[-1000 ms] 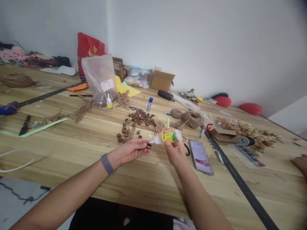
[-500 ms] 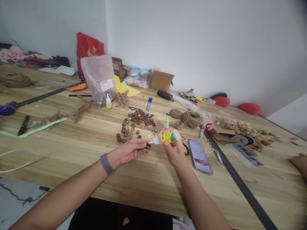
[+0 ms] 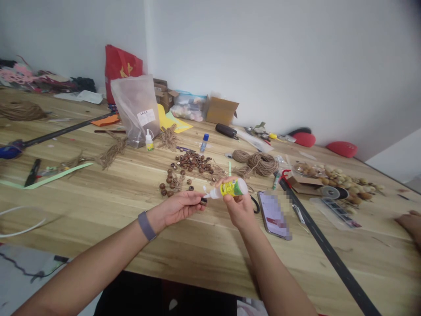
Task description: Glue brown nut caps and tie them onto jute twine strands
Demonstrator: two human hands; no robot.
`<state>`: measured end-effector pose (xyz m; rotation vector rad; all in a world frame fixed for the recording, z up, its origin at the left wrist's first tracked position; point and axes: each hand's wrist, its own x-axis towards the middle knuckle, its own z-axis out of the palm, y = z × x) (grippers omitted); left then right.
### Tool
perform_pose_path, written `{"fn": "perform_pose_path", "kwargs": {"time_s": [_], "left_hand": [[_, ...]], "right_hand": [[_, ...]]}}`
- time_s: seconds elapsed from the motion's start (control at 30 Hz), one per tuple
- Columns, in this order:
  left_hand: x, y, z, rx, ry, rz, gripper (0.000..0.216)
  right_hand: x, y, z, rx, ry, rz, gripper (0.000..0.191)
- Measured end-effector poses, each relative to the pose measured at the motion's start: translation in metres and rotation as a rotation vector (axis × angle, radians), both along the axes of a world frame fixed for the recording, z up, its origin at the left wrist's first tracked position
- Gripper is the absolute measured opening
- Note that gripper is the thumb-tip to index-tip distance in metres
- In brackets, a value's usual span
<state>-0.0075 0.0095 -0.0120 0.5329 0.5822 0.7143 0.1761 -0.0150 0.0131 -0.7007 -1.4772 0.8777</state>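
My left hand (image 3: 179,207) pinches a small dark nut shell (image 3: 204,201) at its fingertips above the wooden table (image 3: 108,193). My right hand (image 3: 239,205) grips a small white glue bottle with a yellow-green label (image 3: 230,188), tilted so that its nozzle points left and down onto the shell. A grey band sits on my left wrist. Just behind my hands lie a pile of brown nut shells (image 3: 192,162) and a few loose ones (image 3: 168,186).
A phone (image 3: 274,215) lies right of my hands beside a long black ruler (image 3: 332,256). Coils of jute twine (image 3: 261,163), a clear bag (image 3: 136,109), a cardboard box (image 3: 222,110) and pale nuts (image 3: 342,181) crowd the back. Another person's hand (image 3: 411,223) rests at the right edge.
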Motion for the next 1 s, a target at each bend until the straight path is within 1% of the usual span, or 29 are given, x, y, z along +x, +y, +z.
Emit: {"fn": "perform_pose_path", "kwargs": {"time_s": [0.23,0.43,0.57,0.8,1.0], "left_hand": [[0.0005,-0.0013,0.0042,-0.015,0.005,0.002,0.018],[-0.0008,-0.0003,0.0015,0.014,-0.028,-0.021,0.017],[-0.0008,0.0002,0.001,0.001,-0.027,-0.015,0.017],[-0.0004,0.0007,-0.0001,0.004,-0.009,-0.014,0.016],[-0.0006,0.0007,-0.0002,0.01,-0.002,-0.015,0.015]], "right_hand": [[0.0025,0.0002,-0.0022,0.017,-0.012,0.004,0.037],[0.0033,0.0007,-0.0021,0.018,-0.012,0.015,0.036],[0.0029,-0.0002,-0.0005,0.029,-0.006,0.026,0.033],[0.0026,-0.0019,0.0017,0.044,-0.015,-0.003,0.035],[0.0033,-0.0008,0.001,0.04,-0.015,0.001,0.034]]}}
